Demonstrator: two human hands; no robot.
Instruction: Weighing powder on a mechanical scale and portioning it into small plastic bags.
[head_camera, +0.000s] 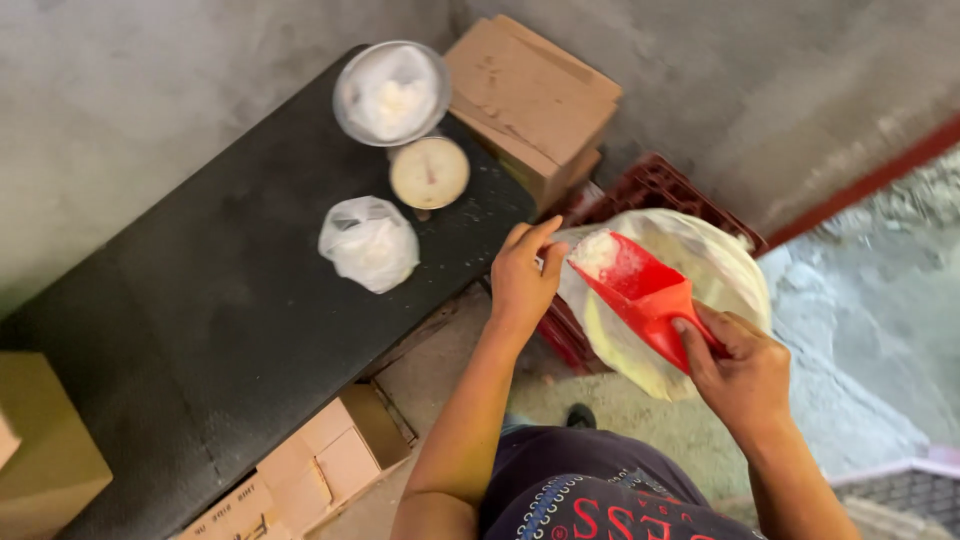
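Red scoop (640, 290) w/ white powder gripped in right hand (745, 375); left hand (522, 280) pinching sack (700, 270) rim.

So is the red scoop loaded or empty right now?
Loaded. The red scoop, held by the right hand, carries a heap of white powder at its front end, above the open sack whose rim the left hand holds.

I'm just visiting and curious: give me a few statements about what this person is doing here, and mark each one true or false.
1. The right hand holds a red scoop with white powder in it. True.
2. The left hand rests on the scale. False: it is at the edge of the big sack.
3. A filled plastic bag lies on the black table. True.
4. The bowl on the scale is empty. False: it holds white stuff.
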